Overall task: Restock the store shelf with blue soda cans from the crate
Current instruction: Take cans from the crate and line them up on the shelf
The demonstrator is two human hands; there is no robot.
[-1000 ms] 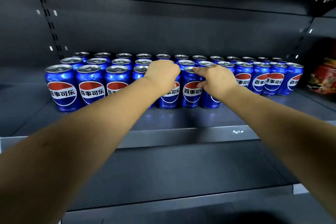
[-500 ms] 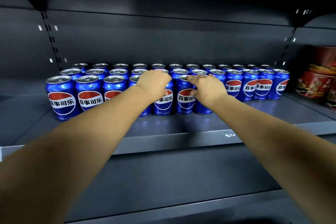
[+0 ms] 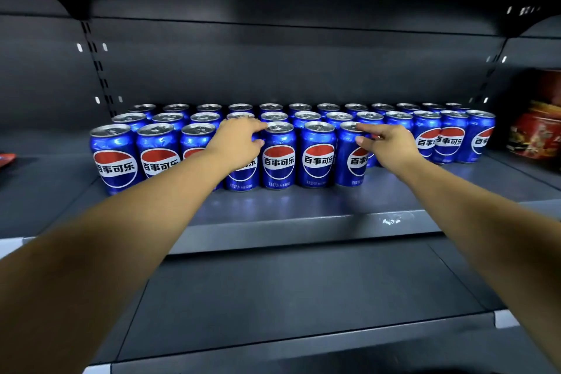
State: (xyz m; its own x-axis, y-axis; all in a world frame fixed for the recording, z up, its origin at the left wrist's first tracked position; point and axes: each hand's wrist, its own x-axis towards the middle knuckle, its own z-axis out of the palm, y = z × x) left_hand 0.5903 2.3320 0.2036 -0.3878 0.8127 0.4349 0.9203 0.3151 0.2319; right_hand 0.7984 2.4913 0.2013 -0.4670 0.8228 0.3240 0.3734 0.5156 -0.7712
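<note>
Blue soda cans stand in three rows on the dark shelf [image 3: 303, 222]. My left hand [image 3: 239, 143] reaches over a front-row can [image 3: 243, 174] and its fingers and thumb curl round the top. Two more front-row cans [image 3: 278, 158] stand between my hands. My right hand [image 3: 391, 146] pinches the upper right edge of the rightmost front-row can [image 3: 350, 161] with thumb and index finger. The front row ends at this can, and the shelf in front of the cans further right [image 3: 449, 140] is bare. The crate is out of view.
Red printed tins [image 3: 537, 130] sit on the neighbouring shelf section at the right. A red object [image 3: 6, 158] pokes in at the left edge. Another dark shelf [image 3: 288, 297] lies below, and the shelf above hangs close over the cans.
Both hands have slid apart along the front row. The right hand has drawn back to the can's right edge. The view has shifted, showing more of the lower shelf.
</note>
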